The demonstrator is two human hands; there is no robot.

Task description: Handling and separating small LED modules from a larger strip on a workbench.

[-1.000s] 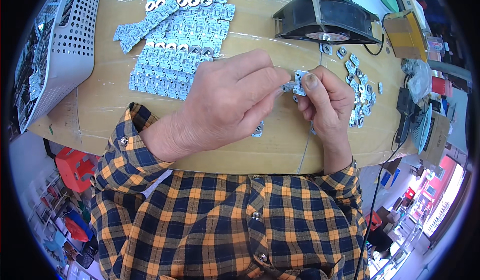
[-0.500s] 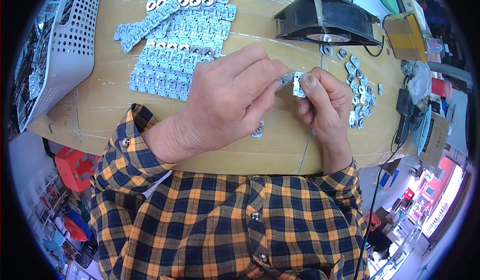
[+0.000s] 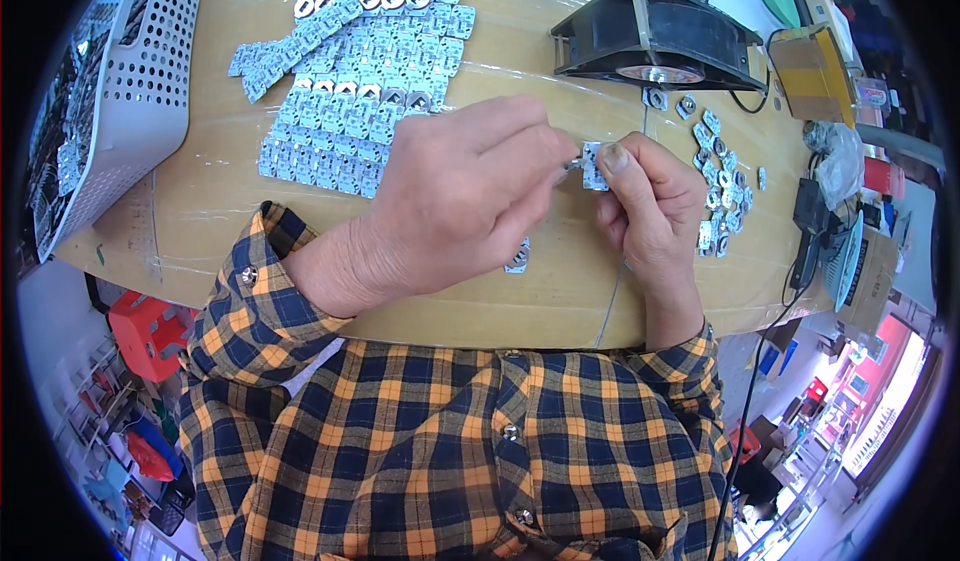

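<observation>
My right hand (image 3: 655, 201) pinches a small whitish circuit board (image 3: 592, 167) between thumb and fingers. Close on its left, the closed fingers of my left hand (image 3: 465, 196) grip a small metallic piece (image 3: 573, 164), mostly hidden by the fingertips. The tip of that piece is at the board's left edge; whether they touch I cannot tell. Beneath my left hand a loose small board (image 3: 518, 257) lies on the table. Panels of joined circuit boards (image 3: 325, 141) lie in overlapping rows to the left, some bearing round metal parts.
A perforated white basket (image 3: 150, 81) with boards stands at the left. A black fan (image 3: 655, 36) sits at the back, its cable trailing right. Small loose boards (image 3: 725, 196) are scattered right of my right hand. A black adapter (image 3: 808, 211) lies near the table's right edge (image 3: 770, 301).
The board in my right hand has shifted slightly left, and the gap between it and the piece in my left hand has narrowed. Less of that piece shows now.
</observation>
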